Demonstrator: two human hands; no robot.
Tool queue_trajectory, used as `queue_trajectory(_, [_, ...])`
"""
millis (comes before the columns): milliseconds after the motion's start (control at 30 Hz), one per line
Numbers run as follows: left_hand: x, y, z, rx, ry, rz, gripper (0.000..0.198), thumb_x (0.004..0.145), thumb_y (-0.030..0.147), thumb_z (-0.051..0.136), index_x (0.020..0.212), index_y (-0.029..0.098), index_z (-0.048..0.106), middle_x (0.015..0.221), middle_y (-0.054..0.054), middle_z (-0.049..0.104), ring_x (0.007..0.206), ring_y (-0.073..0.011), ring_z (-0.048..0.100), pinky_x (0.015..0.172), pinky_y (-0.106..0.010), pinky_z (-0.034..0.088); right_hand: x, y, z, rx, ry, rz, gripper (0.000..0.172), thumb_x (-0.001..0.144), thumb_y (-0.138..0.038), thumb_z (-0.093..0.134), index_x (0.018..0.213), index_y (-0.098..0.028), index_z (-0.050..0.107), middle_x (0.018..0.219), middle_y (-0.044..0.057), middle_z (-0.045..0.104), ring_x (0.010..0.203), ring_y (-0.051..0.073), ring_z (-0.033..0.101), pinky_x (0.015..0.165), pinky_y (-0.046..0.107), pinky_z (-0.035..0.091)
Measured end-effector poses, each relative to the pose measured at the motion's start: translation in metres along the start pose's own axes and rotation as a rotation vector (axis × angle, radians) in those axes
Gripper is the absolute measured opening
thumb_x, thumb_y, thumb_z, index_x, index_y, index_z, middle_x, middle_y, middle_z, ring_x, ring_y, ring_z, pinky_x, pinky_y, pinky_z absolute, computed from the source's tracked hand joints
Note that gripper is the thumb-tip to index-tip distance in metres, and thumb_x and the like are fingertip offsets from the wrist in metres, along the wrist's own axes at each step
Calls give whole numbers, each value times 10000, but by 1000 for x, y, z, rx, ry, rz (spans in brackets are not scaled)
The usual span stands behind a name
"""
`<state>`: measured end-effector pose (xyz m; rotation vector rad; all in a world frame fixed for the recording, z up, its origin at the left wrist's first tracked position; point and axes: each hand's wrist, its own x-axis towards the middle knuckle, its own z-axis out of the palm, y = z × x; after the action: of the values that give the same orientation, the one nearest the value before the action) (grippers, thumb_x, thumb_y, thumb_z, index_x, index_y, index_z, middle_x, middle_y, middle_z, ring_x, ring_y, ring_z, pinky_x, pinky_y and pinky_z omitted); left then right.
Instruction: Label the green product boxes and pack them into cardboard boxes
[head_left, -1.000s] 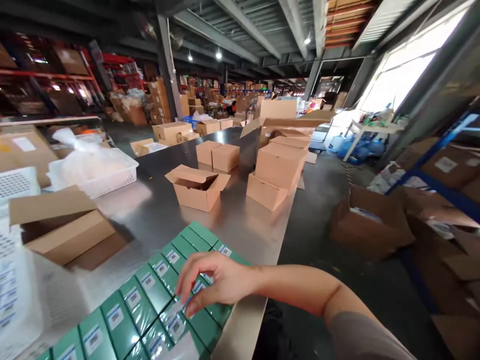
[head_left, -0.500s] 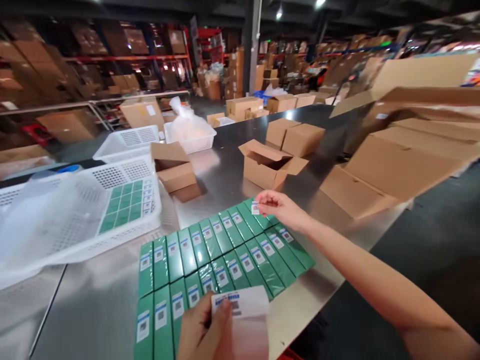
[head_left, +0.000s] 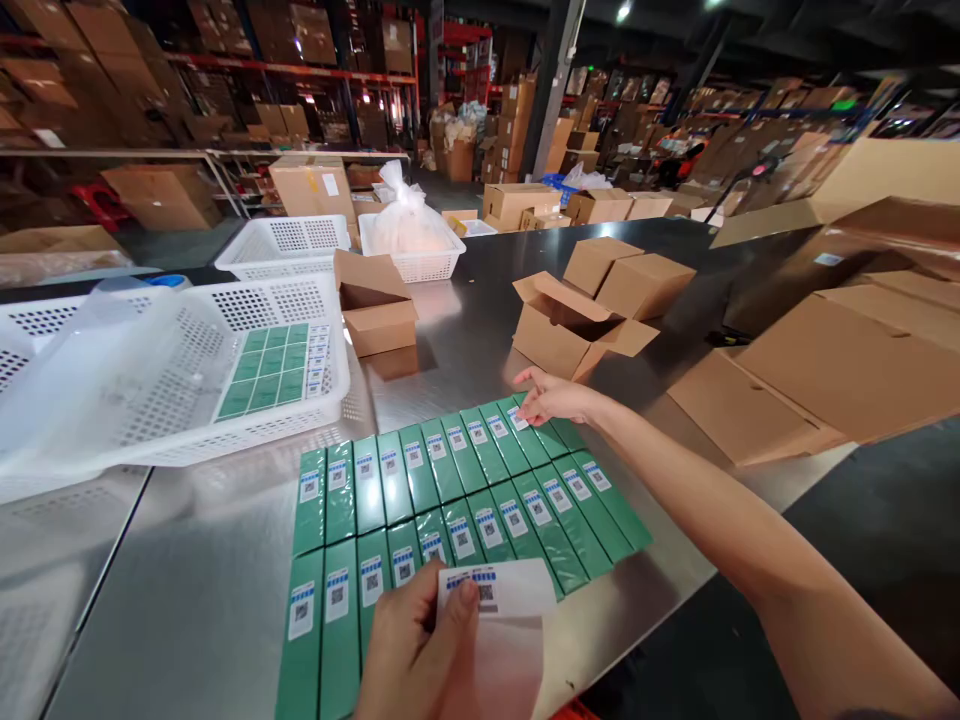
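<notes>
Two rows of slim green boxes lie side by side on the metal table, most bearing a small white label with a blue band and a square code. My left hand pinches a strip of labels between thumb and fingers, above the near row. At the far row's right end, my right hand touches a label lying on a green box, its index finger stretched out and apart from the thumb. The last boxes in that row are partly behind this hand.
A white plastic basket with more green boxes stands at left. Open cardboard boxes, a smaller one and another, sit beyond the rows. Large cartons are at right. A bagged basket is farther back.
The label that was held between my right fingers now lies on a green box. My right index finger has stretched out. The view has shifted; my left hand keeps its strip.
</notes>
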<state>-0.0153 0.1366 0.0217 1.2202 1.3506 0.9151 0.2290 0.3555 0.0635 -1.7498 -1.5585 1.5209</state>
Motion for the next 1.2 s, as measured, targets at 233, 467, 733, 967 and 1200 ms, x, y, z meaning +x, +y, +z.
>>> queue_trajectory(233, [0, -4, -3, 24, -5, 13, 474, 874, 585, 535, 624, 188, 469, 568, 28, 413, 554, -119, 345, 497, -237, 230, 11, 0, 6, -180, 85, 33, 585, 649, -62, 779, 1087, -189, 414, 627, -55, 579, 555, 124, 561, 523, 224, 477])
queue_trajectory(467, [6, -10, -6, 86, 44, 60, 490, 876, 597, 520, 603, 203, 420, 530, 46, 371, 515, -113, 326, 475, -234, 208, -11, -1, 7, -363, 302, -165, 464, 551, -218, 878, 882, -215, 553, 770, -25, 518, 759, 170, 531, 650, 261, 427])
queue_trajectory(733, [9, -6, -6, 107, 64, 65, 513, 880, 617, 492, 593, 200, 408, 530, 43, 369, 516, -113, 326, 493, -243, 207, -113, 14, 90, -253, -171, -623, 191, 780, -389, 780, 893, -242, 736, 871, 23, 626, 807, 168, 595, 645, 276, 427])
queue_trajectory(967, [6, -7, -5, -6, 23, -43, 556, 864, 672, 479, 611, 177, 479, 590, 18, 386, 583, -126, 334, 516, -235, 245, -117, 15, 83, 57, -186, -960, 47, 904, -247, 645, 867, -225, 666, 922, 40, 653, 885, 168, 605, 794, 332, 497])
queue_trajectory(1200, [6, -13, -3, -11, 23, -53, 561, 859, 678, 491, 600, 181, 461, 576, 26, 344, 586, -126, 316, 510, -234, 225, -40, 13, 2, 179, 208, -348, 255, 748, -282, 776, 859, -207, 559, 661, -37, 565, 631, 121, 555, 626, 250, 497])
